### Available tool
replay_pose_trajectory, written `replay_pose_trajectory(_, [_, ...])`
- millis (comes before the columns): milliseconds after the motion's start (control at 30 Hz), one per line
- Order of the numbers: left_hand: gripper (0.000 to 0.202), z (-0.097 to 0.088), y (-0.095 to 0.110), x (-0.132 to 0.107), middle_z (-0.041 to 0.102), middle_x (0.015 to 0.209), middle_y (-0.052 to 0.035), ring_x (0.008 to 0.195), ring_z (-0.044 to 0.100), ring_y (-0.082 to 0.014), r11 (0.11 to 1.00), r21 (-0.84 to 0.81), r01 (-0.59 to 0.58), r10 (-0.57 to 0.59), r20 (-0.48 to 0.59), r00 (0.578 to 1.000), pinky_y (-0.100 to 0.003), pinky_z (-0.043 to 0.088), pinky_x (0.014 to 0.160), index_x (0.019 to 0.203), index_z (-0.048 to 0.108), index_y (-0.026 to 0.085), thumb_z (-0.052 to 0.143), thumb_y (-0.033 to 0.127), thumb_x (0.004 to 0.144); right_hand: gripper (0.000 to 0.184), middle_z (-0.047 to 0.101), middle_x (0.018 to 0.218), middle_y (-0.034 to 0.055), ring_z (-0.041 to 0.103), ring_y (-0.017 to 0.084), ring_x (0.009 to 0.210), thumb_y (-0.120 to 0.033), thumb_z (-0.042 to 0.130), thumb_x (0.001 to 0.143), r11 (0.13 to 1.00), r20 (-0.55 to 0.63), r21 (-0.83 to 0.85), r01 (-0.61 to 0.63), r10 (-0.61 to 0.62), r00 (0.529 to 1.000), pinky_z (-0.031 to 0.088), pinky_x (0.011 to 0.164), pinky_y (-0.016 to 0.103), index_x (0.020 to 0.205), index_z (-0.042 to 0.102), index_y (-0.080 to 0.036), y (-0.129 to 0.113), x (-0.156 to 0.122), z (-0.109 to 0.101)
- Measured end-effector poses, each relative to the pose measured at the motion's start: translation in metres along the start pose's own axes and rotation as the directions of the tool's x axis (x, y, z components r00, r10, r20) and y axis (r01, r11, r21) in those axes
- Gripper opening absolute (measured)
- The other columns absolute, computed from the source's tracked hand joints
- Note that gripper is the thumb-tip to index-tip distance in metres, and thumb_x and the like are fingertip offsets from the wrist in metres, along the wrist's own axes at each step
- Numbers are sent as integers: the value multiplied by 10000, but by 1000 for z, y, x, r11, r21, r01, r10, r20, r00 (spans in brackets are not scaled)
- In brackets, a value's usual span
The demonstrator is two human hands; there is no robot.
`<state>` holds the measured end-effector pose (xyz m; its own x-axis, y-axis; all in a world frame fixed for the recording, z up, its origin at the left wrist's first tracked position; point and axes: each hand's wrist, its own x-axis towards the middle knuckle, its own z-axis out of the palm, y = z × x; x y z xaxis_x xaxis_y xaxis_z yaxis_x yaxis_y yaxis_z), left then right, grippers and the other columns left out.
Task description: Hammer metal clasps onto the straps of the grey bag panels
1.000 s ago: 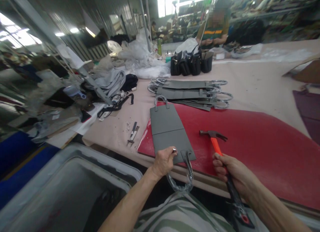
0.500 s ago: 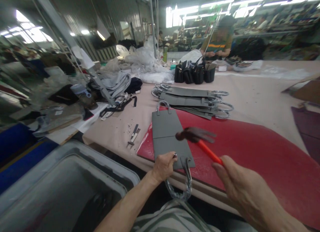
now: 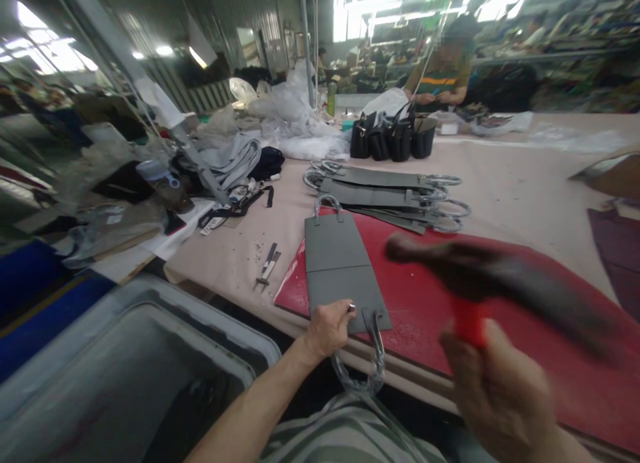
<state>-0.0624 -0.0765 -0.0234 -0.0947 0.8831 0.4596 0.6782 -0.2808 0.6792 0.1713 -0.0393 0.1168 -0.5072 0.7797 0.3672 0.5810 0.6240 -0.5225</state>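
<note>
A grey leather bag panel lies flat on a red cutting mat, with a creased fold across its middle. Plastic-wrapped metal handles sit at both ends; the near one hangs over the mat's edge. My left hand rests on the panel's near edge, pinching a small metal rivet between its fingers. My right hand grips an orange-handled claw hammer, raised close to the camera and heavily blurred. The hammer's head is above the mat, to the right of the panel.
Several grey panels with handles lie stacked behind the mat. Black bags stand further back. Small hand tools lie on the beige table left of the mat. A large grey bin sits at lower left. A co-worker sits at the far side.
The hammer has swung up and toward the camera, its head moving right and growing larger with blur. My left hand and the panel have stayed nearly still.
</note>
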Motion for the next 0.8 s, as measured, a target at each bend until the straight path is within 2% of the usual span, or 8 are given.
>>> replay_pose_trajectory(100, [176, -1, 1, 0, 702, 779, -48, 686, 681, -166, 1000, 1, 0, 0, 14, 1000, -238, 524, 641, 975, 639, 197, 470, 162, 936, 316, 508, 459, -18, 437, 157, 343, -439, 374, 976, 994, 165, -74, 84, -71, 984, 193, 423, 301, 739, 480, -259, 13, -7, 10])
replay_pose_trajectory(167, [160, -1, 3, 0, 700, 778, -48, 691, 682, -169, 1000, -1, 17, -17, 19, 1000, -241, 522, 643, 948, 630, 199, 474, 163, 933, 292, 500, 456, -26, 435, 159, 350, -447, 400, 960, 995, 234, -102, 4, 20, 972, 189, 427, 294, 748, 477, -261, 26, -7, 14])
replay_pose_trajectory(367, [148, -4, 8, 3, 679, 768, -51, 711, 680, -178, 1000, 13, 13, -13, 18, 1000, -258, 532, 677, 877, 593, 200, 465, 162, 939, 383, 520, 500, 1, 516, 175, 438, -468, 306, 954, 950, 282, -31, -310, 306, 909, 369, 460, 277, 647, 409, -264, 80, 7, 24])
replay_pose_trajectory(467, [126, -5, 9, 4, 679, 774, -54, 712, 683, -185, 999, 33, 5, -6, 23, 1000, -264, 540, 676, 884, 592, 200, 481, 168, 935, 344, 550, 532, 42, 552, 231, 468, -448, 325, 924, 891, 191, -236, -388, 434, 880, 377, 466, 320, 662, 448, -261, 104, 12, 35])
replay_pose_trajectory(533, [114, -6, 9, 4, 684, 786, -56, 717, 686, -186, 999, 41, 3, -4, 28, 1000, -269, 549, 686, 901, 596, 201, 490, 176, 935, 334, 643, 724, 116, 612, 276, 595, -425, 332, 939, 881, 84, -393, -266, 322, 943, 420, 519, 359, 775, 543, -226, 107, 16, 44])
replay_pose_trajectory(600, [112, -6, 7, 3, 692, 798, -62, 725, 693, -189, 999, 46, 3, -4, 33, 999, -275, 557, 697, 925, 602, 198, 492, 192, 944, 352, 659, 1014, 192, 647, 317, 833, -404, 347, 961, 897, 19, -432, -92, 111, 994, 491, 664, 415, 964, 607, -167, 99, 17, 59])
replay_pose_trajectory(667, [129, -5, 6, -1, 704, 815, -72, 741, 702, -196, 999, 50, -4, 2, 38, 999, -285, 566, 707, 950, 611, 194, 484, 215, 959, 364, 618, 1183, 212, 615, 327, 1039, -397, 408, 962, 934, 23, -356, 39, -33, 999, 505, 836, 450, 1118, 600, -130, 83, 16, 79])
replay_pose_trajectory(800, [165, 0, 4, -4, 728, 848, -78, 774, 715, -193, 998, -51, 36, -34, 38, 999, -300, 583, 740, 947, 643, 199, 499, 277, 965, 473, 550, 1360, 181, 501, 350, 1262, -347, 598, 846, 966, 132, -220, 132, -104, 986, 422, 1032, 524, 1279, 554, -162, 51, 2, 124])
